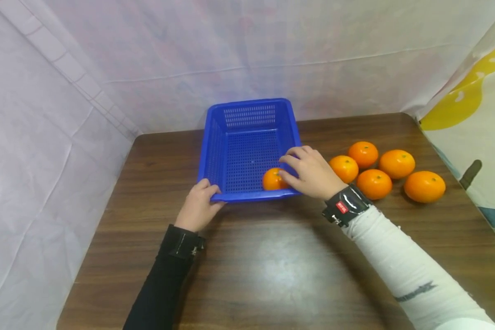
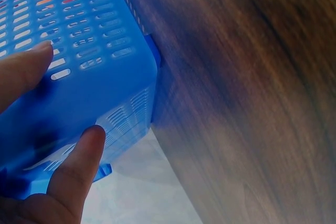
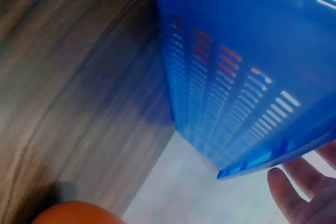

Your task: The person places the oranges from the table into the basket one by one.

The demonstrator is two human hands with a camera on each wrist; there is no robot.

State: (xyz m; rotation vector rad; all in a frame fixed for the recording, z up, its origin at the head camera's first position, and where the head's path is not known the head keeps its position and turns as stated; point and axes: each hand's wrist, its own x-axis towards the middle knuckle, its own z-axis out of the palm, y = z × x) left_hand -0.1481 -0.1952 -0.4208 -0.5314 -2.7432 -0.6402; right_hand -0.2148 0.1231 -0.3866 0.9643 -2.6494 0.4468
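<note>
A blue plastic basket (image 1: 251, 197) with slotted walls stands on the table. My left hand (image 1: 199, 206) grips its near left corner. In the left wrist view, the thumb and a finger (image 2: 79, 174) lie along the outer walls of the basket (image 2: 118, 72). One orange (image 1: 272, 179) sits inside, in the near right corner. Over the right rim reaches my right hand (image 1: 313, 173), fingers loosely bent, with the thumb overlapping the orange's edge. The right wrist view shows those fingers (image 3: 286, 190) at the rim of the basket (image 3: 236, 77); the orange itself is mostly hidden there.
Several more oranges (image 1: 374, 184) lie grouped on the wooden table (image 1: 268, 261) to the right of the basket. One orange (image 3: 79, 214) also shows low in the right wrist view. White sheeting (image 1: 251, 59) hangs behind the table's far edge.
</note>
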